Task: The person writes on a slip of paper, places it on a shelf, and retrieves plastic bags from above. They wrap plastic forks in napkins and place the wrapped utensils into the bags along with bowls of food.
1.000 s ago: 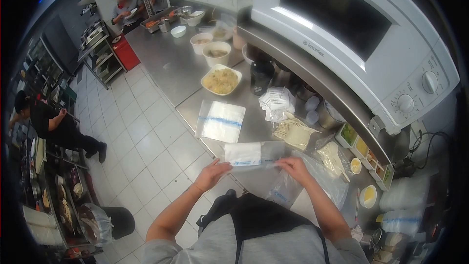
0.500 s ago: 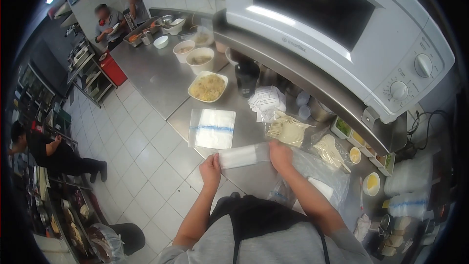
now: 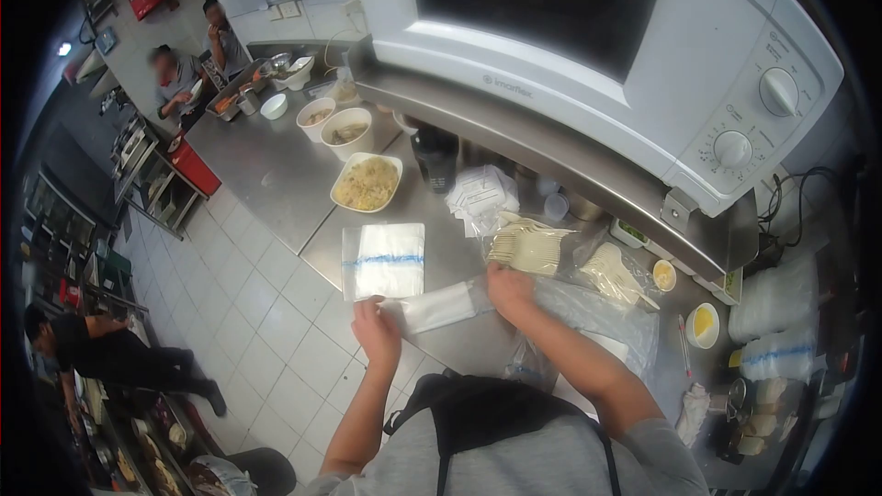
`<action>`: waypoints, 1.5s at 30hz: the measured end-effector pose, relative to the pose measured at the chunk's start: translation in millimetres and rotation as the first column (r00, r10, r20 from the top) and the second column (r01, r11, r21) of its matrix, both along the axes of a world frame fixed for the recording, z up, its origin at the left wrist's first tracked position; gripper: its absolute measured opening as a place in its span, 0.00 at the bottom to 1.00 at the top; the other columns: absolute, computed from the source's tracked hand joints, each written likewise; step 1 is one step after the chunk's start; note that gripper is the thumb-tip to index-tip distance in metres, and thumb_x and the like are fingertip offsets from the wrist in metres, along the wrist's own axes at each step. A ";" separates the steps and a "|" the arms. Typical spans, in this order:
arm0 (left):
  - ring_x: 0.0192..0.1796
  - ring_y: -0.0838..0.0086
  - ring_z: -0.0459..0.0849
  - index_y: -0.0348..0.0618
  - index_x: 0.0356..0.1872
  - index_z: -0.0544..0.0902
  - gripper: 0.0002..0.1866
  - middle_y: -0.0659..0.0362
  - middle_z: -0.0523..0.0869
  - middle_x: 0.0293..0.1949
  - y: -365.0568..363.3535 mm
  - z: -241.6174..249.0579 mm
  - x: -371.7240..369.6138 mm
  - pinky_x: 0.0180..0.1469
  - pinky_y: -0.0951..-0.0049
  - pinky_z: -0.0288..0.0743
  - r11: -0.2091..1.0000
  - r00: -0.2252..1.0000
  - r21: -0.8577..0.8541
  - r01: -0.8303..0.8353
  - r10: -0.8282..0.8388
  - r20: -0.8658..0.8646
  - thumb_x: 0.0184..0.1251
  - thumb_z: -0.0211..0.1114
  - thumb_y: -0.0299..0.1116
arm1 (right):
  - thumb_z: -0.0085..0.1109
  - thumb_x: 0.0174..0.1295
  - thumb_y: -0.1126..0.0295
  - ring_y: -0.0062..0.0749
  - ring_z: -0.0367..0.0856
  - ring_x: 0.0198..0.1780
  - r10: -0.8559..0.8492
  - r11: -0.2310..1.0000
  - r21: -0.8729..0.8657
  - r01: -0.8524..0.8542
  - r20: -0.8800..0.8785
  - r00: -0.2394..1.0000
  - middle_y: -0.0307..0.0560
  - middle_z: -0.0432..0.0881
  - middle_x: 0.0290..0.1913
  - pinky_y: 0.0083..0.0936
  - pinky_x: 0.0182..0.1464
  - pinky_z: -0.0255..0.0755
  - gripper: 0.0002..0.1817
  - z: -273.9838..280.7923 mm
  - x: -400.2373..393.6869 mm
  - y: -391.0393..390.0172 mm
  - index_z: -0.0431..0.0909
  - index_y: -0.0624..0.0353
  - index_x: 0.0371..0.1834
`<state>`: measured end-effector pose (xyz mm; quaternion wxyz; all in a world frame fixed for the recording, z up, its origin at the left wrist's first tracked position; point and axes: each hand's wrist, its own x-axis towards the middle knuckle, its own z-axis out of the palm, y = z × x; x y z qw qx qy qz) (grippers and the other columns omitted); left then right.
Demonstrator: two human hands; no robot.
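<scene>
A folded strip of clear and white plastic (image 3: 439,308) is stretched between my two hands above the counter's front edge. My left hand (image 3: 377,329) pinches its left end, and my right hand (image 3: 510,291) grips the right end. Just beyond my left hand lies a flat white packet with a blue stripe (image 3: 388,260). Bundled wooden cutlery (image 3: 527,248) sits right behind my right hand, with a second bundle (image 3: 614,274) further right. A crumpled clear plastic sheet (image 3: 588,308) spreads under my right forearm.
A square bowl of fried rice (image 3: 367,183), round tubs (image 3: 347,133) and a dark bottle (image 3: 434,158) stand farther back. A white microwave (image 3: 570,64) overhangs on a steel shelf (image 3: 514,133). A bowl with yellow contents (image 3: 703,325) sits right. Several people stand at left.
The view has shifted, so the counter things appear lower and further left. Both hands still hold the plastic strip, now closer to the striped packet. The person at left is bending further.
</scene>
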<state>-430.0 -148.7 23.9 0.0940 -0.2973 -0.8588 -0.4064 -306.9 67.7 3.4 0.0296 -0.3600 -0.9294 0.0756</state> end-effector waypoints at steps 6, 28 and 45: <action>0.65 0.59 0.65 0.42 0.57 0.69 0.23 0.55 0.68 0.62 53.1 6.4 16.1 0.63 0.50 0.56 0.729 0.720 -0.409 0.549 -0.661 -0.212 0.59 0.55 0.34 | 0.44 0.60 0.70 0.49 0.84 0.33 0.015 0.999 -0.047 -0.011 0.079 0.997 0.57 0.83 0.31 0.42 0.33 0.78 0.12 1.5 -2.5 3.1 0.72 0.64 0.43; 0.39 0.54 0.81 0.39 0.35 0.82 0.08 0.49 0.82 0.38 88.9 11.5 -32.7 0.42 0.63 0.75 0.634 0.730 -0.363 0.683 -0.606 0.316 0.56 0.61 0.31 | 0.52 0.55 0.74 0.43 0.66 0.60 0.204 0.968 -0.091 -0.235 -0.265 0.942 0.50 0.75 0.50 0.39 0.62 0.55 0.20 21.1 25.6 7.4 0.71 0.58 0.53; 0.30 0.87 0.71 0.42 0.40 0.78 0.08 0.69 0.77 0.30 57.5 20.5 25.2 0.33 0.84 0.67 0.789 0.450 0.584 0.192 -0.600 0.662 0.67 0.59 0.34 | 0.64 0.54 0.75 0.28 0.73 0.54 -0.599 0.045 -0.635 -0.771 -0.635 0.488 0.44 0.75 0.54 0.30 0.58 0.66 0.37 59.7 29.4 -27.8 0.56 0.60 0.67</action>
